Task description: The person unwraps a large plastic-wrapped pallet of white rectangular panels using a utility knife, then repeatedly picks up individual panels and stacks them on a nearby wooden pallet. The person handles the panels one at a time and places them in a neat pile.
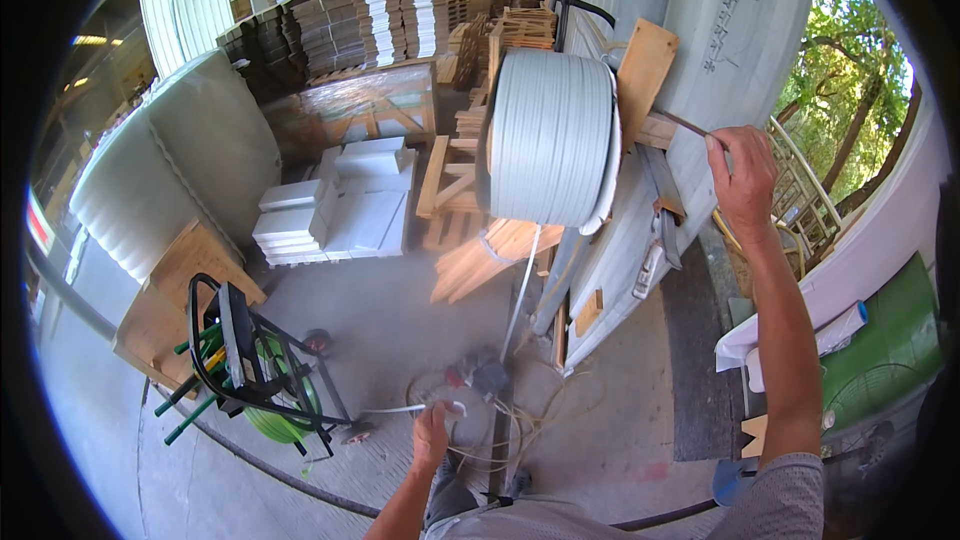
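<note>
Strapping band (400, 408), white and thin, lies low in the view, pinched in the closed fingers of the left hand (432, 432) just above the concrete floor; where its far end runs is hard to follow among loose loops. Left of it stands a black and green strap cart (255, 370). Higher up, the right hand (742, 178) grips a thin rod (688, 124), its tip hidden, beside the big grey strap coil (550, 137).
</note>
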Demonstrator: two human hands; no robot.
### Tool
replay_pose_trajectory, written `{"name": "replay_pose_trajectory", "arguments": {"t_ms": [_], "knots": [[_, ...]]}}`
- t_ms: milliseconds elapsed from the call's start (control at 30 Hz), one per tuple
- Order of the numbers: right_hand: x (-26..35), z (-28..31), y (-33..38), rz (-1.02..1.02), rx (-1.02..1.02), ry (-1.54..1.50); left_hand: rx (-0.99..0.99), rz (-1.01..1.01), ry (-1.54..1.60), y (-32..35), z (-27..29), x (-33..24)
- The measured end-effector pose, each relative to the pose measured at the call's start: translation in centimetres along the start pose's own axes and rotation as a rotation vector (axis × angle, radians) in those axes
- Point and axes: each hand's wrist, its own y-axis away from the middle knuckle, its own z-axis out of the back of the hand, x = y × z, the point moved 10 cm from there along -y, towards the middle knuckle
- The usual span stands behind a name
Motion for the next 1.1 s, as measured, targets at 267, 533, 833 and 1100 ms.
{"name": "replay_pose_trajectory", "arguments": {"t_ms": [267, 533, 833, 1100], "knots": [[-1.5, -6.9, 0.1, 0.224, 0.217, 0.354, 0.214, 0.494, 0.642, -10.6, -5.2, 8.7], [-2.7, -9.6, 0.9, 0.181, 0.285, 0.588, 0.505, 0.184, 0.555, -23.9, -18.2, 11.1], [-2.7, -11.0, 0.9, 0.167, 0.353, 0.69, 0.616, 0.698, 0.674, -38.7, -32.6, 4.5], [-3.0, -11.8, 0.8, 0.186, 0.421, 0.66, 0.769, 0.642, 0.505, -46.2, -41.3, 4.0]]}}
